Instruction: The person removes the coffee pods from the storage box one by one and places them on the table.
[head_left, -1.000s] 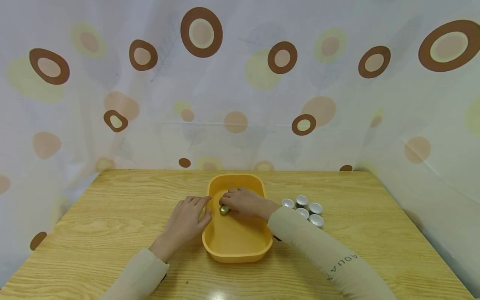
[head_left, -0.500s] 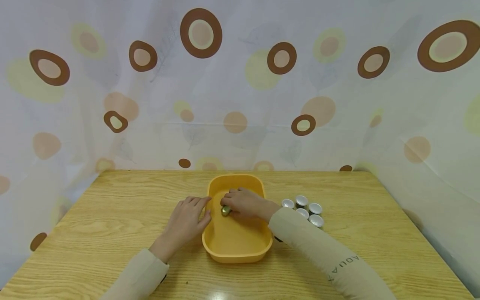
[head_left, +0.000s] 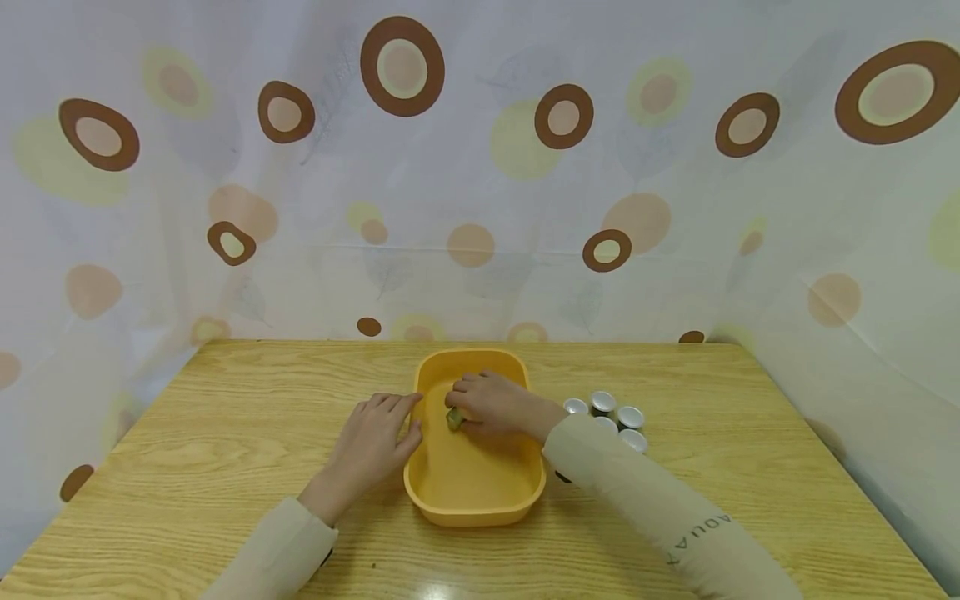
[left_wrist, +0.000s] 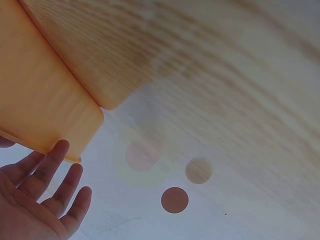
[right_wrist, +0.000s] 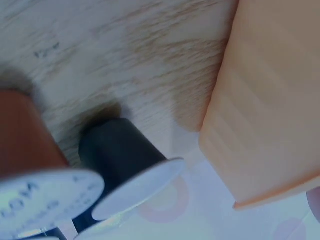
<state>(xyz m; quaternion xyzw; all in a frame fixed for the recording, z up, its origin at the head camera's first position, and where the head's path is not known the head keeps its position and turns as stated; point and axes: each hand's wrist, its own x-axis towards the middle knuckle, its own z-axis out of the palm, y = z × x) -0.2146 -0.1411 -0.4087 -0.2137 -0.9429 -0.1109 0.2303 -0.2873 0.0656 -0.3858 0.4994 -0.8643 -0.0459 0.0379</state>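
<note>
An orange-yellow plastic bin [head_left: 480,492] stands on the wooden table, its flank [left_wrist: 45,95] large in the left wrist view. Inside it, my right hand [head_left: 491,404] grips a small olive-gold coffee capsule [head_left: 454,419] low over the floor, with one end showing past the fingers. Only a sliver of that hand [right_wrist: 314,202] shows in the right wrist view, so the capsule is hidden there. My left hand [head_left: 378,433] rests at the bin's left rim; in the left wrist view, its fingers [left_wrist: 47,167] are spread and fairly straight against the edge.
Several coffee capsules with white lids [head_left: 631,417] stand right of the bin, partly behind my right sleeve [head_left: 637,492]. Up close, one capsule body [right_wrist: 117,152] is black and another [right_wrist: 27,135] brown. A patterned curtain [head_left: 480,167] hangs behind the table [head_left: 247,433].
My right hand has shifted slightly right with the olive-gold coffee capsule, which has turned a little in the fingers. My left hand and the bin have stayed put.
</note>
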